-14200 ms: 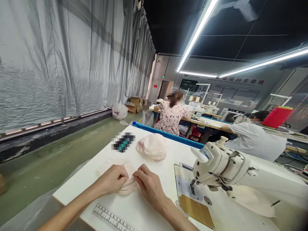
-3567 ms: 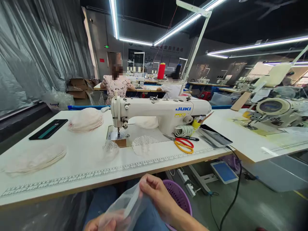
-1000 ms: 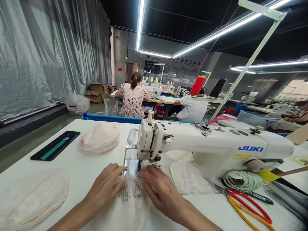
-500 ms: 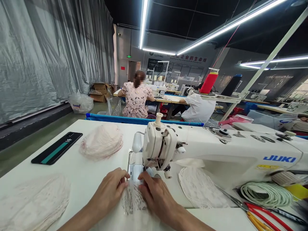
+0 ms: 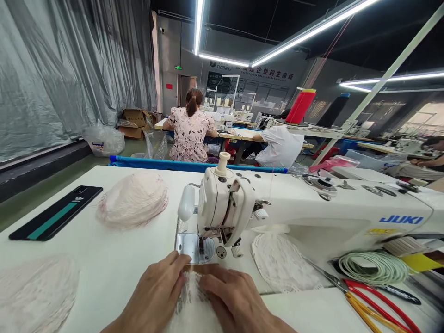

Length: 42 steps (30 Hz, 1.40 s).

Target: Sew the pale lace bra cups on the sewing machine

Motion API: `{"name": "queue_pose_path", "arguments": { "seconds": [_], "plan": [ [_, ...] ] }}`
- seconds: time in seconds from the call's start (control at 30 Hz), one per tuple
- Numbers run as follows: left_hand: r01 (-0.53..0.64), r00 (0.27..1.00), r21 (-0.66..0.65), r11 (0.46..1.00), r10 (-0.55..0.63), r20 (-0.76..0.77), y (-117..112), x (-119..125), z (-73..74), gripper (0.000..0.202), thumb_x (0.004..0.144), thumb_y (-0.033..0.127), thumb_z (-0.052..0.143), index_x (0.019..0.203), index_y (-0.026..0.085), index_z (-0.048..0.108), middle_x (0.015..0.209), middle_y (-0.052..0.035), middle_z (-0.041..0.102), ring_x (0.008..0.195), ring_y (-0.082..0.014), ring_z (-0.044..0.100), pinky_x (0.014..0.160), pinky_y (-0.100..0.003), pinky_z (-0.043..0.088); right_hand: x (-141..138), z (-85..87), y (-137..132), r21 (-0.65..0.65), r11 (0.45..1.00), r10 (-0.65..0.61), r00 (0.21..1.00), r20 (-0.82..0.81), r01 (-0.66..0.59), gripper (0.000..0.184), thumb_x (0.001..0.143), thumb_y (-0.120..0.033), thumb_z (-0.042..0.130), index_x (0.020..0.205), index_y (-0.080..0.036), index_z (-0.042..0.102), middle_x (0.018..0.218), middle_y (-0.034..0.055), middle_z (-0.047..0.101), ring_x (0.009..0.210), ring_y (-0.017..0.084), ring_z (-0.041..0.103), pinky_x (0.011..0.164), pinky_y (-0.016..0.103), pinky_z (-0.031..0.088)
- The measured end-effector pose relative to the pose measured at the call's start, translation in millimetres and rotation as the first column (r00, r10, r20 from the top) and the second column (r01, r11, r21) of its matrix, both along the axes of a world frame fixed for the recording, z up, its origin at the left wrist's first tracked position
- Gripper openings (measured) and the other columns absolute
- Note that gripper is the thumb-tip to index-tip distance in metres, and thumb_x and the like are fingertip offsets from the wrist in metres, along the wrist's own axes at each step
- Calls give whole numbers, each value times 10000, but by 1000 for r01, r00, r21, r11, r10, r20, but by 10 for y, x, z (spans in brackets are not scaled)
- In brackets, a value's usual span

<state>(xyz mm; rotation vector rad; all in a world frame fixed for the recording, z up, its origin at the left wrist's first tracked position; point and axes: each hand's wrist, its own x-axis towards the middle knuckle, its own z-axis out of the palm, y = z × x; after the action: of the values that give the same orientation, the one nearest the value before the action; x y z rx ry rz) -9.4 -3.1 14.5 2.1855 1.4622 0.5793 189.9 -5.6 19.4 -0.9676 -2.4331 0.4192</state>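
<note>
Hands (image 5: 154,291) (image 5: 237,293) on sheer white fabric (image 5: 194,312), perhaps lacy, softly blurred

A silvery curtain (image 5: 69,69) covers the left side above a dark ledge (image 5: 41,162) and greenish floor (image 5: 133,148). The grey back wall (image 5: 169,51) bears red lettering (image 5: 267,72), 1 green exit sign (image 5: 178,67) and a doorway (image 5: 188,84). White strip lights (image 5: 199,27) cross the black ceiling (image 5: 239,14); a bright window (image 5: 428,122) shows far right.

Sheer white lace (image 5: 191,296) is held in both hands' fingers (image 5: 181,261) near the sewing machine (image 5: 312,208).
</note>
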Motion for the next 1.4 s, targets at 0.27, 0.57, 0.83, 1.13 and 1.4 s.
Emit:
{"name": "queue_pose_path", "arguments": {
  "seconds": [0.27,0.57,0.83,1.13,1.4],
  "plan": [
    [-5,999,-47,999,7,46,-3,10,-22,269,927,297,331,1119,301,519,909,7,645,774,-168,643,684,-269,494,75,-143,17,26,999,-31,999,-45,32,220,936,-193,366,1052,-218,551,865,50,637,737,157,626,637,233,471],
    [2,1000,25,1000,-2,4,-19,45,-8,282,933,290,306,1032,312,569,813,9,557,644,-140,610,552,-209,452,67,-166,-15,16,998,-55,998,-18,55,189,931,-231,425,1040,-205,577,857,54,632,725,169,619,659,274,483],
    [32,992,207,978,-6,-126,-39,63,-119,358,943,201,228,861,269,570,820,-3,488,605,-128,550,547,-216,451,54,-186,-36,147,983,-123,986,110,107,173,923,-237,426,1019,-199,564,862,49,644,645,173,616,561,268,435],
    [135,985,312,940,-92,-148,-63,32,-154,254,928,173,321,1007,240,553,871,-37,541,705,-151,595,631,-245,501,15,-187,-35,270,955,-172,971,164,123,141,901,-201,441,951,-167,569,818,52,634,550,160,573,476,264,374],
    [204,953,628,751,-6,-303,-85,66,-81,229,816,195,480,1014,189,594,1054,-100,606,884,-241,573,714,-349,421,-29,-80,-31,525,851,-44,998,32,21,127,856,-125,459,826,-155,578,810,43,635,688,160,557,641,296,398]
  ]
}}
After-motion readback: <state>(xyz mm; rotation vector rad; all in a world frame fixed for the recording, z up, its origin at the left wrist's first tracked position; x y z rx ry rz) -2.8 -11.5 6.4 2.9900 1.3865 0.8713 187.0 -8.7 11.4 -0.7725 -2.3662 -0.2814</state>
